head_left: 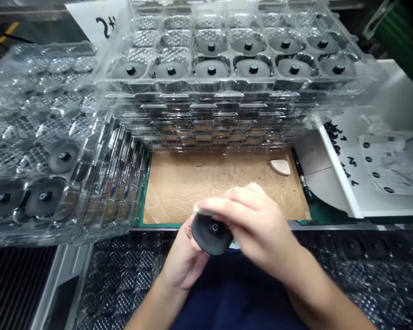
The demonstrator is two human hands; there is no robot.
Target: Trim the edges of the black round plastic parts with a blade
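My left hand (185,259) is closed around a dark, round, dish-shaped part (211,238) with a small hollow stem at its centre, gripping it from the left and below. Over the far rim of this part lies my right hand (253,220), its fingers pressed together. A thin pale edge shows beneath those fingertips, but what they hold is mostly hidden. Both hands are above the near edge of the bench, just short of a cardboard sheet (192,183).
A tall stack of clear plastic trays (209,87) holding similar dark parts stands ahead. Another tray stack (99,183) rises at left. A pale wedge-shaped piece (280,167) lies on the cardboard, near a black pen-like tool (303,178). A white bin (340,169) is at right.
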